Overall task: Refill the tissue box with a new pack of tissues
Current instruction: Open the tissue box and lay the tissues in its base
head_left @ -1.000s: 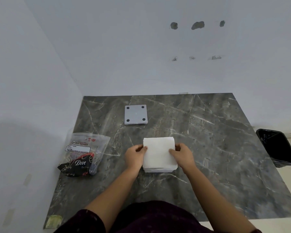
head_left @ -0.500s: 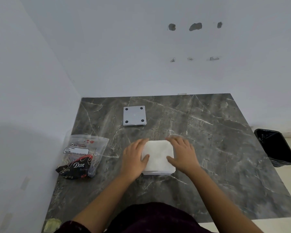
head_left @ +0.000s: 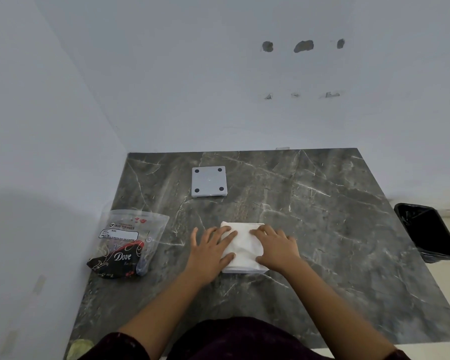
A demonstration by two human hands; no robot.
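White tissue stack (head_left: 242, 246) lies flat on the dark marble table (head_left: 322, 216), and we'll use it as our landmark for everything else. We've got both palms on top of it: left hand (head_left: 209, 252) covers its left edge, right hand (head_left: 277, 249) its right edge, w/ a strip of bare tissue showing between them. The step in hand looks like pressing and squaring the stack so it'll go into the box neatly. To do it well we'd press evenly w/ flat palms, not fingertips, since the top sheet already shows a few creases near the middle; soft paper like this will wrinkle or shear sideways if one hand pushes harder. We'd keep the edges lined up, esp. the near corner, which sits a bit proud. Fingers (head_left: 225, 236) of the left hand are spread wide and laid flat, thumb out to the near side; they grip nothing, just rest on the tissue and partly on the table. Right hand's the same: fingers extended, loosely splayed, palm down, holding nothing. Beyond the stack, toward the wall, is the grey square box piece (head_left: 209, 181) w/ four dark dots, prob. feet; whether that's the box base or the whole box upside down we can't tell. Left of the stack lies the emptied plastic tissue pack (head_left: 130, 242). Far right, off the table, a black bin (head_left: 427, 231).
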